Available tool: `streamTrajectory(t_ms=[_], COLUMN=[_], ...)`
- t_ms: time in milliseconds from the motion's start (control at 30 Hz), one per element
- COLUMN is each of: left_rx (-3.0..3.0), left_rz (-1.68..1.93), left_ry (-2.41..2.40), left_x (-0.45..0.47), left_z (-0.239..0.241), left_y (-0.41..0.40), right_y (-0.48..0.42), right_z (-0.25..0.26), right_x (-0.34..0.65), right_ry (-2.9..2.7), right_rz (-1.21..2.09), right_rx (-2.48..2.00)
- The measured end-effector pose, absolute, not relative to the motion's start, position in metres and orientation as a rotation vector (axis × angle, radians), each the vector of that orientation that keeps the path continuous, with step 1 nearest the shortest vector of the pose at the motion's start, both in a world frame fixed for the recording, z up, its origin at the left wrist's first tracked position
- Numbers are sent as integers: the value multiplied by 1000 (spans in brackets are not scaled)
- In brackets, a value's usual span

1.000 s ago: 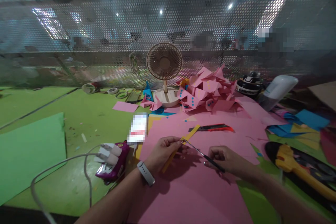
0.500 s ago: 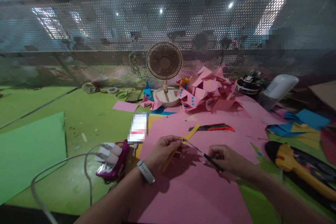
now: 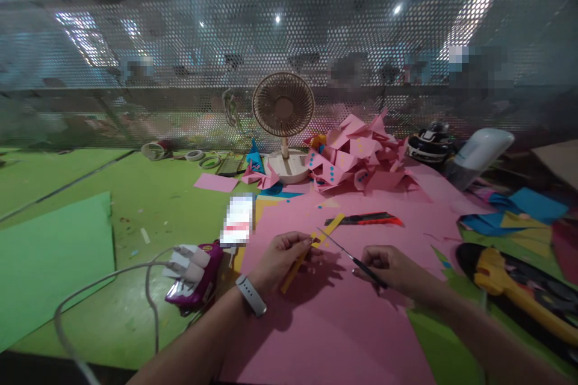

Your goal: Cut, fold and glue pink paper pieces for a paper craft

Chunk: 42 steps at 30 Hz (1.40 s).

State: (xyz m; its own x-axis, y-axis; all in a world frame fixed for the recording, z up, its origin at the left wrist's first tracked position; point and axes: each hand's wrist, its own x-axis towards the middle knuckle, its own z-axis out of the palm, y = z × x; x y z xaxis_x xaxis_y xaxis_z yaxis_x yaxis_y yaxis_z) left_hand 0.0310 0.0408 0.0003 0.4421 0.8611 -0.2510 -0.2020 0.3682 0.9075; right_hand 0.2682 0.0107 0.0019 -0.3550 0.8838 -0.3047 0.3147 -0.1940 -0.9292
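My left hand, with a pale watch band at its wrist, pinches a narrow yellow paper strip over the pink sheet. The strip slants from below the palm to beyond the fingertips. Small yellow bits show near those fingertips. My right hand grips a slim pointed metal tool with a black handle. Its kind is not clear. The tip points up and left, close to the strip and apart from my left fingers. A black-and-red cutter knife lies just beyond.
Folded pink paper pieces are heaped beside a small fan. Left are a phone, a purple pouch with white plugs, a cable and green sheet. A black-and-yellow tool lies right.
The pointed tool's tip has drawn slightly away from my left fingertips, and my right hand has shifted a little. My left hand keeps its hold on the yellow strip.
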Motion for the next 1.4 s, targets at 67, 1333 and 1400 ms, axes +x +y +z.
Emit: streamTrajectory(t_ms=[67, 1333, 1400], left_rx=[949, 926, 926], left_rz=[794, 790, 789], left_ry=[862, 810, 819], left_x=[31, 30, 30], left_z=[0, 1, 0], left_y=[41, 39, 39], right_y=[11, 10, 9], right_z=[4, -5, -6], right_x=[268, 267, 267], right_ry=[-1609, -1634, -1636], right_rz=[1595, 1697, 1694], right_rx=[-1391, -1345, -1337])
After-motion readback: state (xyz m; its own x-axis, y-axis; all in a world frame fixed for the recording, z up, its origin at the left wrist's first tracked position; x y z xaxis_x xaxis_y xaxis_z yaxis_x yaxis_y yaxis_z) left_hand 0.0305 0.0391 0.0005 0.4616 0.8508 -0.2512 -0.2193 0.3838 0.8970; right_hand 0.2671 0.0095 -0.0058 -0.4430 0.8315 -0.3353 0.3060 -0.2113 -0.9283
